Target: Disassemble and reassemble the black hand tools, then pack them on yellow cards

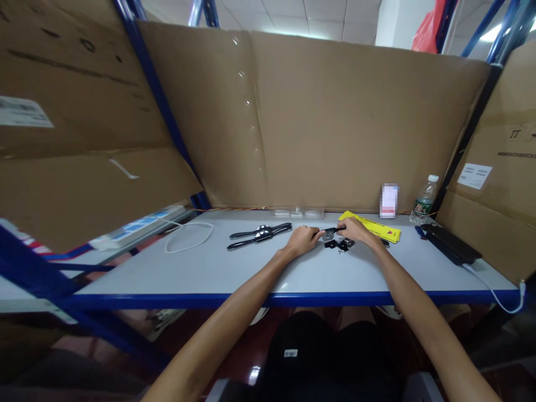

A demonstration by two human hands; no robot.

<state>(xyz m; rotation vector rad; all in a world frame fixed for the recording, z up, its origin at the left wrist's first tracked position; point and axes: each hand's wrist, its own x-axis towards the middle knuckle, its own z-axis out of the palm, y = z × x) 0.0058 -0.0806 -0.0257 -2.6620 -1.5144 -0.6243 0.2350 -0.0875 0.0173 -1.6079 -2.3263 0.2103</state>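
My left hand (304, 241) is closed around one handle of a black spokeshave (329, 234), just above the table's middle right. At its other end, the fingers of my right hand (355, 230) are closed on the opposite handle. Small dark metal parts (342, 245) lie on the table right below the tool; their exact kinds are too small to tell. Left of my hands rest two more black spokeshaves, one farther back (239, 234) and one nearer (247, 242). Yellow printed sleeves (379, 229) lie behind my right wrist, which partly hides them.
A clear plastic tray (297, 213) sits by the cardboard back wall (335, 123). To the right are a phone (389, 201), a water bottle (424, 202) and a black case (450, 244) with a white cable. A power strip (142, 226) and looped cable (188, 225) lie left.
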